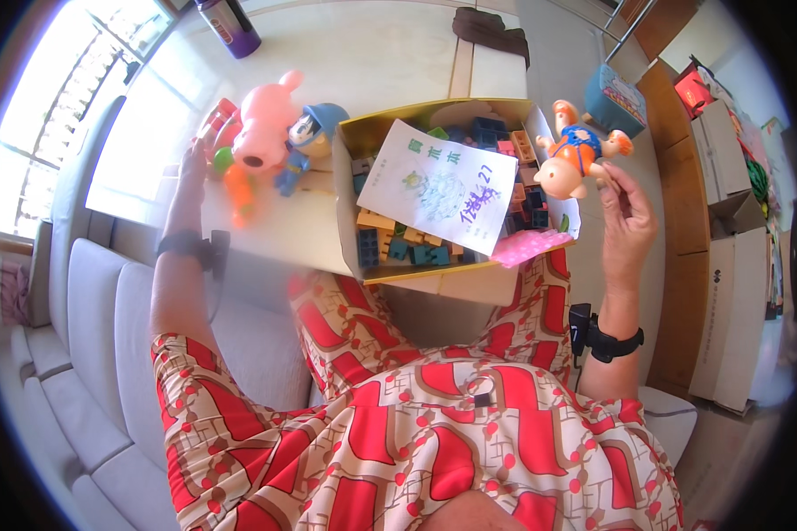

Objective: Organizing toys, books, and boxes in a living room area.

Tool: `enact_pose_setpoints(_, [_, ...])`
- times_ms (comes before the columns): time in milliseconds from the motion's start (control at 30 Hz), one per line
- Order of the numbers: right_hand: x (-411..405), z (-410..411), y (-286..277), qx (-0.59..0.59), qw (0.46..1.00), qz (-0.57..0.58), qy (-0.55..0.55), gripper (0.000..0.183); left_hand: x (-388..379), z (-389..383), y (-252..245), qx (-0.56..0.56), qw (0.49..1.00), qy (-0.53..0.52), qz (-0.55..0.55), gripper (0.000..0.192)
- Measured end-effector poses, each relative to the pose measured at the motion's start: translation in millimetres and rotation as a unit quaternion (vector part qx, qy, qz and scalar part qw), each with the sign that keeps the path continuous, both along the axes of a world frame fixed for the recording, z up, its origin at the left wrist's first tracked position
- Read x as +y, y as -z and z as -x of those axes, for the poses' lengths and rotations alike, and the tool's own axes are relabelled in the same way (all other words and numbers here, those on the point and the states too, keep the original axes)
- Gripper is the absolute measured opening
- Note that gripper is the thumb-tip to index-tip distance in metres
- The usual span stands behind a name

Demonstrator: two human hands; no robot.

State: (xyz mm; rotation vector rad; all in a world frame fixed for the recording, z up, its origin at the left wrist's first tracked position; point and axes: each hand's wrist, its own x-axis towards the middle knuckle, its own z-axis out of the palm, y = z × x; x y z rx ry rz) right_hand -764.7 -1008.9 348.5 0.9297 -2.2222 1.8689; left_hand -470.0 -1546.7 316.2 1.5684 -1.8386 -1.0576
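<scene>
My right hand [627, 219] pinches a limb of a toy doll in orange and blue clothes [574, 156], held tilted at the right edge of an open cardboard box [350, 245]. Inside the box are toy building blocks [412, 249], with a marked white paper [438, 186] and a pink dotted piece [531, 247] on top. My left hand [198, 156] is at the far side of a pink pig-like toy [262, 126], its fingers partly hidden and blurred. Beside that toy are a blue-capped figure [313, 136] and an orange carrot-like toy [240, 196]. Whether the left hand grips anything is unclear.
A purple bottle [232, 26] stands at the back left of the pale table [372, 60], and a dark cloth [491, 32] lies at its back. A blue printed box [614, 99] is beyond the doll. Grey sofa seats [99, 285] line the left; cardboard boxes [730, 318] stand right.
</scene>
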Motion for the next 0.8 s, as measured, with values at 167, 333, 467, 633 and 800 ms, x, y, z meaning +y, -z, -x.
enact_pose_setpoints(167, [-5, -15, -8, -0.009, 0.998, 0.053, 0.012, 0.020, 49, 19, -22, -0.018, 0.945, -0.037, 0.325, 0.050])
enact_pose_setpoints(333, [-23, -59, -12, -0.077, 0.991, 0.075, -0.075, 0.020, 236, 67, -73, 0.113, 0.823, 0.395, 0.391, 0.072])
enact_pose_setpoints(467, [-28, -92, -21, -0.073, 0.982, 0.078, -0.153, 0.019, 322, 72, -88, 0.126, 0.719, 0.567, 0.383, 0.079])
enact_pose_setpoints(633, [-33, -111, -19, -0.118, 0.970, 0.078, -0.200, 0.022, 335, 68, -86, 0.147, 0.731, 0.546, 0.383, 0.071])
enact_pose_setpoints(800, [-39, -108, -15, -0.211, 0.945, 0.102, -0.229, 0.023, 328, 82, -70, 0.163, 0.703, 0.539, 0.435, 0.066])
